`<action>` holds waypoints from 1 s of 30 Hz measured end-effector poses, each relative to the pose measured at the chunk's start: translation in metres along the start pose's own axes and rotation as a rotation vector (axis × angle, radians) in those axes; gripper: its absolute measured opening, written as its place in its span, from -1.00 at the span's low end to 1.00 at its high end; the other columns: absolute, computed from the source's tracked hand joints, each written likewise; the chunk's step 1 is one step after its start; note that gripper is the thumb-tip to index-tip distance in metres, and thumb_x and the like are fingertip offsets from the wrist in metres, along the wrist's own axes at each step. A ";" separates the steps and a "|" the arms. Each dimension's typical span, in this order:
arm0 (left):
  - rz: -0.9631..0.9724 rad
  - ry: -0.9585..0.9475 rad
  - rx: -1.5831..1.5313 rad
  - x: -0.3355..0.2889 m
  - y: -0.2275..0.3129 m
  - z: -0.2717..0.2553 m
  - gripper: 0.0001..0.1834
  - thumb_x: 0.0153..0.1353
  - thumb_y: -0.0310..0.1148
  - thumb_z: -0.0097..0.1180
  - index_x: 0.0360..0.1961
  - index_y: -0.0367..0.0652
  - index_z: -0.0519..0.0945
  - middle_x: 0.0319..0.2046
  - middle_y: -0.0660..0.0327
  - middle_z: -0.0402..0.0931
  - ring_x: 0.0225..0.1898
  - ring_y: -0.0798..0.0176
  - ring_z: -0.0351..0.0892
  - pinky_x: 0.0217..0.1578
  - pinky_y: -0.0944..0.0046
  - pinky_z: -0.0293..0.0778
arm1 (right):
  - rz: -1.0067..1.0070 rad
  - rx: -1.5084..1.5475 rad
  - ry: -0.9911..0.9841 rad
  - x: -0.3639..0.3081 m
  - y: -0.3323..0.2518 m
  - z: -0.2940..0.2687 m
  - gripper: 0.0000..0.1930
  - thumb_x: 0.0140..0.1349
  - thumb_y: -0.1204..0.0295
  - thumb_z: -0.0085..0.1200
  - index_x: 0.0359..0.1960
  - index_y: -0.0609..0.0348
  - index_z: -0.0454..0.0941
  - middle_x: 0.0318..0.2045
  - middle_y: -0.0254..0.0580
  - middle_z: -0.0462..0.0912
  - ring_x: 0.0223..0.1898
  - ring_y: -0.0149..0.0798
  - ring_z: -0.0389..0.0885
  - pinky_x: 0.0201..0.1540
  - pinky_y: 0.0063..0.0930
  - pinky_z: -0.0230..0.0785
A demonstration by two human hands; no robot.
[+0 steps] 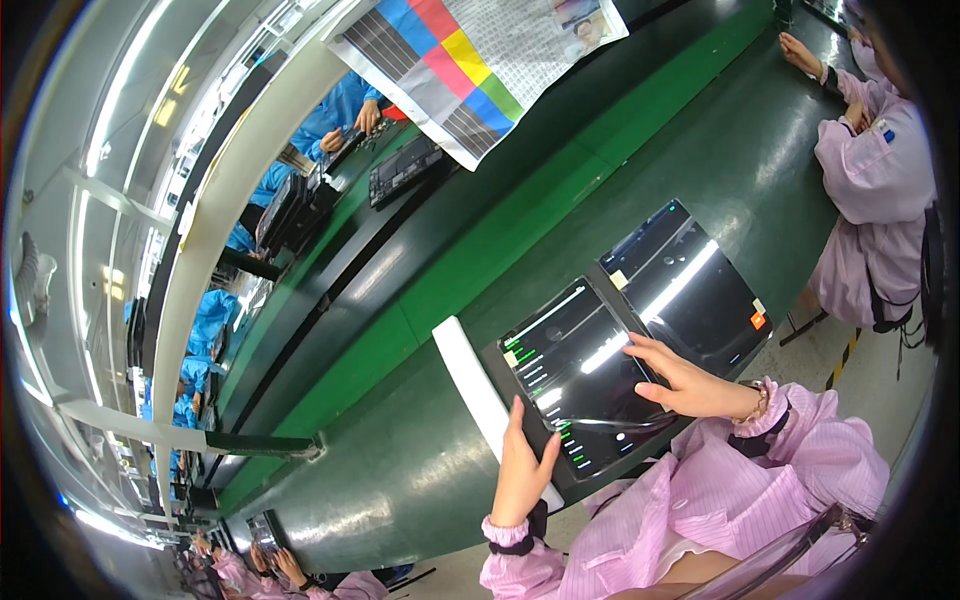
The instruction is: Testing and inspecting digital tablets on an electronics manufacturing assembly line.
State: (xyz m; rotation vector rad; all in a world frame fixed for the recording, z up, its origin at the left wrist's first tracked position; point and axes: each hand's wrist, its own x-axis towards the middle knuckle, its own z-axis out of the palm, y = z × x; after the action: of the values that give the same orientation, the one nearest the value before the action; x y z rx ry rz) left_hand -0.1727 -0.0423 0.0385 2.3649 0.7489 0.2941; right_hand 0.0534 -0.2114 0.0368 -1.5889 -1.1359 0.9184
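A black tablet [585, 375] lies on the green bench before me, its dark screen lit with lines of small white and green text. My left hand [524, 465] rests at the tablet's left edge, beside a long white bar-shaped object [470, 375]; its index finger and thumb are stretched apart. Over the right part of the screen my right hand [685, 382] is spread, fingertips on or just above the glass. A second dark tablet [690, 285] lies right beside the first, with a yellow sticker and an orange one on it. Ceiling lights glare on both screens.
A printed sheet with colour blocks [480, 75] hangs at the top. Beyond the green bench [380, 500] runs another line with black devices [405, 170] and workers in blue. A person in pink [870, 190] sits at the far right; others work at lower left.
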 end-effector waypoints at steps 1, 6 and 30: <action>-0.059 -0.057 -0.151 -0.009 -0.002 0.000 -0.27 0.18 -0.34 0.12 0.27 -0.37 0.05 0.26 -0.18 0.06 0.27 -0.07 0.15 0.17 0.11 0.21 | 0.000 0.000 0.004 0.002 0.005 0.002 -0.42 0.33 0.19 -0.09 0.29 0.20 0.07 0.33 0.17 -0.05 0.37 0.06 -0.07 0.34 -0.19 -0.08; -0.271 -0.133 -0.802 -0.037 -0.001 0.001 -0.40 0.30 -0.48 -0.10 0.29 -0.27 -0.03 0.31 -0.03 0.01 0.24 0.08 0.20 0.15 0.13 0.26 | 0.051 0.395 0.040 0.008 0.024 0.008 -0.39 0.32 0.24 -0.05 0.29 0.26 0.03 0.31 0.12 0.03 0.35 -0.03 0.02 0.34 -0.25 -0.08; -0.459 0.211 -1.306 -0.018 0.037 0.039 -0.47 0.42 -0.08 -0.38 0.28 -0.18 0.11 0.18 0.15 0.23 0.18 0.21 0.24 0.17 0.20 0.19 | 0.038 0.660 -0.003 0.004 0.025 0.017 -0.32 0.27 0.41 0.03 0.31 0.28 -0.09 0.33 0.21 -0.06 0.40 -0.08 -0.15 0.37 -0.33 -0.20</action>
State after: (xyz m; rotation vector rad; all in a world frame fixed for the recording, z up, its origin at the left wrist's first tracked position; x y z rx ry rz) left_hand -0.1560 -0.0961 0.0311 0.9217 0.8019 0.5984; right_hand 0.0447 -0.2061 0.0076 -1.0663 -0.6952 1.1702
